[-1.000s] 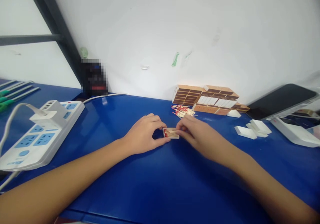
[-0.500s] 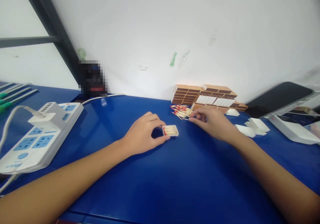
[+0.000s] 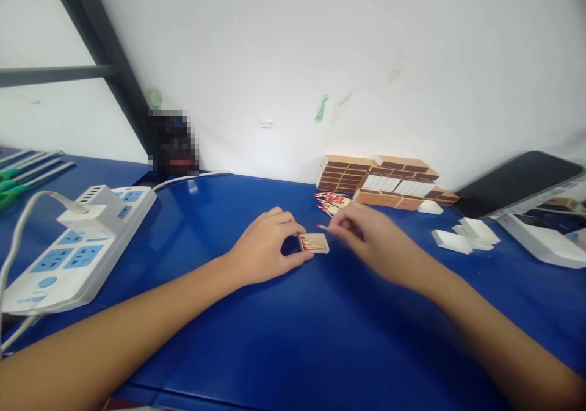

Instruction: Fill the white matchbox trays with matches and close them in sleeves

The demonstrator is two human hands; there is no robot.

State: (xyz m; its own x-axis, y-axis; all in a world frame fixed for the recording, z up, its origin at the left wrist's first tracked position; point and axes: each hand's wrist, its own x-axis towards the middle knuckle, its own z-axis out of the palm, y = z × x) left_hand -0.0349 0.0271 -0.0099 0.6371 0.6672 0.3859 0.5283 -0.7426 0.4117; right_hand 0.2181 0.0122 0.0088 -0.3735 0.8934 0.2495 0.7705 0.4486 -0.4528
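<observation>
Between thumb and fingers, my left hand (image 3: 270, 246) grips the left end of a small white matchbox tray (image 3: 324, 247) on the blue table. Several red-headed matches (image 3: 313, 242) lie inside it, heads to the left. My right hand (image 3: 366, 231) is closed in a pinch on a single match (image 3: 323, 226), whose red head points left, just above the tray's far right corner. Behind that hand lies a loose pile of matches (image 3: 330, 202), partly hidden by the fingers.
Stacked matchboxes (image 3: 345, 176) stand against the wall behind the pile. White trays (image 3: 476, 232) lie at the right, near a phone-like dark device (image 3: 522, 182) on a white stand. A white power strip (image 3: 77, 258) with a plugged cable occupies the left; green-handled rods (image 3: 27, 182) lie beyond it.
My right hand has moved left and nearer from the match pile, with one match in its pinch. My left hand still holds the tray. The view has shifted slightly.
</observation>
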